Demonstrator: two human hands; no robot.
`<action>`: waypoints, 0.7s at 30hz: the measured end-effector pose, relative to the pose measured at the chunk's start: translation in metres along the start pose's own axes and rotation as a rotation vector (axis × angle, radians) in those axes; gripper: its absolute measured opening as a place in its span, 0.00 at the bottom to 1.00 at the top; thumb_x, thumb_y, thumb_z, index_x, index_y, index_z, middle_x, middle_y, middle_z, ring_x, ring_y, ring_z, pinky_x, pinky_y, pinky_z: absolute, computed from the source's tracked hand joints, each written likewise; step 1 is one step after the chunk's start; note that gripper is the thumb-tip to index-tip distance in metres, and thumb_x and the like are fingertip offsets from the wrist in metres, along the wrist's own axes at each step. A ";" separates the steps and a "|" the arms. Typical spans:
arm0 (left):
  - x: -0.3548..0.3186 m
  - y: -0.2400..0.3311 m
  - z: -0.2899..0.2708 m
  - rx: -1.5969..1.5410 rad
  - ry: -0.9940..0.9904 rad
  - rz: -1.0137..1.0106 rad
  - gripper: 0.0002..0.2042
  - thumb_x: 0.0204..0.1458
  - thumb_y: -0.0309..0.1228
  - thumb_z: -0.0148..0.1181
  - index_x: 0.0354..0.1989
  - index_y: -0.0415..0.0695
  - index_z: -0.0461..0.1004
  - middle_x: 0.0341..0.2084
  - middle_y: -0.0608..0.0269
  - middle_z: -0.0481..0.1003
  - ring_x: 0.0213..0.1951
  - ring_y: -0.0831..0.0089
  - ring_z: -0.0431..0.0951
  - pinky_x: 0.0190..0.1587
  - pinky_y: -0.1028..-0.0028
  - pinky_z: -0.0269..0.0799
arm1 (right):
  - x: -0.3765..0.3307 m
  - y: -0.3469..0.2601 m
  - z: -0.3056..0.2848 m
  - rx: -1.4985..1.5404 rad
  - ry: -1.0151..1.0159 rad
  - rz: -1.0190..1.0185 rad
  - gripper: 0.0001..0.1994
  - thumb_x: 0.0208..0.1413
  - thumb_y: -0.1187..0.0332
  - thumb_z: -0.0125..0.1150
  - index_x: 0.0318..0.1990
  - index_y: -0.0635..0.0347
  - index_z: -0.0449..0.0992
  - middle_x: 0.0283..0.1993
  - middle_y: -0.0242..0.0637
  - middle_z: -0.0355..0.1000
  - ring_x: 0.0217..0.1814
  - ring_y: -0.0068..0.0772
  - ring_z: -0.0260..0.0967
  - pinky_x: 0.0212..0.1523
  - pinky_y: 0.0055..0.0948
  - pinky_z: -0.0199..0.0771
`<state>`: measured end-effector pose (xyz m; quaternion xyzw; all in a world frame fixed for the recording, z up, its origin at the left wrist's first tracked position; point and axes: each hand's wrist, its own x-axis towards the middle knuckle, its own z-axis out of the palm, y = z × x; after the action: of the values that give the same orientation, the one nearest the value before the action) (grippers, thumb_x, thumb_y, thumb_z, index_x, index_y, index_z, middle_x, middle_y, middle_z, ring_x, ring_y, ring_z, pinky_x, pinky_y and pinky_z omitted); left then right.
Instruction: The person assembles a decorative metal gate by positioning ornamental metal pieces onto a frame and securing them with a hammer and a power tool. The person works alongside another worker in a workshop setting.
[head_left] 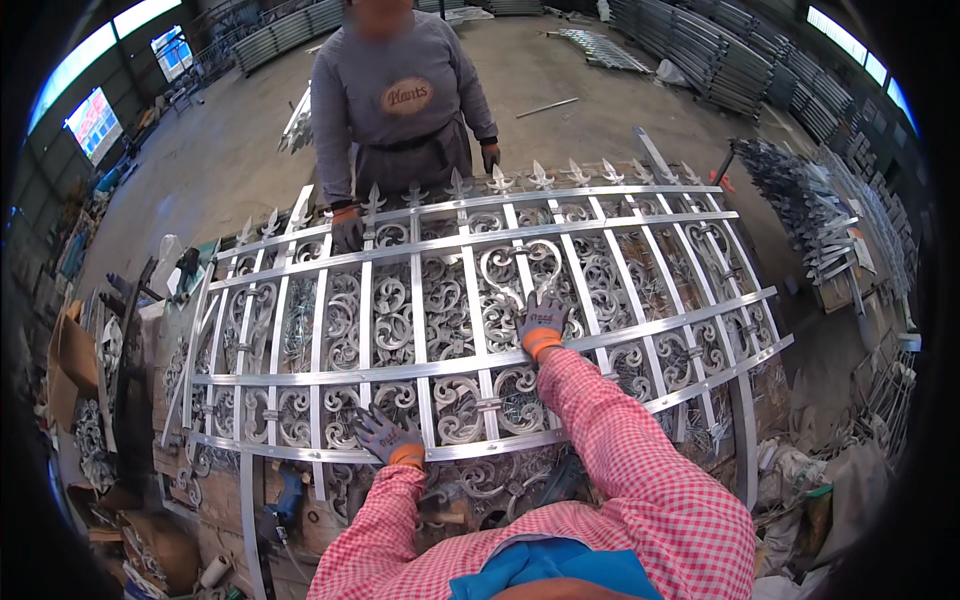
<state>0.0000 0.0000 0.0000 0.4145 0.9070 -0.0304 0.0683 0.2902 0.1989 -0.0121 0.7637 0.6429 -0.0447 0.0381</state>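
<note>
Gloved hands (543,318) on metal gate panel (330,372)

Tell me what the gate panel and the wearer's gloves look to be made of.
Gate panel: seemingly bare aluminium or similar light metal, going by its silvery, unpainted sheen on bars and scrollwork. Gloves on the left hand and right hand: apparently grey knit fabric with orange cuffs; any palm coating is hidden.

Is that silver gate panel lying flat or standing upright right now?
Lying flat. The gate panel spreads horizontally below the camera; the left hand rests on its near rail and the right hand on a scroll.
</note>
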 end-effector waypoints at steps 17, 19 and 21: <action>0.003 0.002 0.003 0.111 0.061 0.024 0.40 0.51 0.56 0.52 0.71 0.52 0.50 0.71 0.53 0.47 0.69 0.47 0.49 0.70 0.55 0.41 | 0.004 0.003 0.003 0.074 0.050 0.049 0.41 0.53 0.39 0.53 0.69 0.54 0.55 0.68 0.43 0.59 0.69 0.48 0.55 0.68 0.57 0.46; 0.004 0.003 0.002 0.157 0.060 0.015 0.40 0.51 0.55 0.52 0.71 0.52 0.49 0.71 0.53 0.47 0.69 0.47 0.49 0.70 0.56 0.42 | 0.007 0.002 0.001 0.127 0.009 0.059 0.41 0.52 0.40 0.53 0.69 0.55 0.56 0.68 0.43 0.59 0.68 0.48 0.56 0.67 0.57 0.47; 0.006 0.000 0.005 0.125 0.037 0.014 0.42 0.51 0.56 0.53 0.72 0.51 0.46 0.71 0.52 0.45 0.70 0.47 0.48 0.70 0.54 0.39 | 0.013 0.008 0.007 0.161 0.011 0.039 0.41 0.53 0.40 0.53 0.69 0.57 0.55 0.69 0.43 0.58 0.68 0.48 0.56 0.67 0.55 0.49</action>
<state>-0.0030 0.0042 -0.0057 0.4250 0.9014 -0.0786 0.0257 0.3001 0.2097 -0.0205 0.7770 0.6223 -0.0911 -0.0263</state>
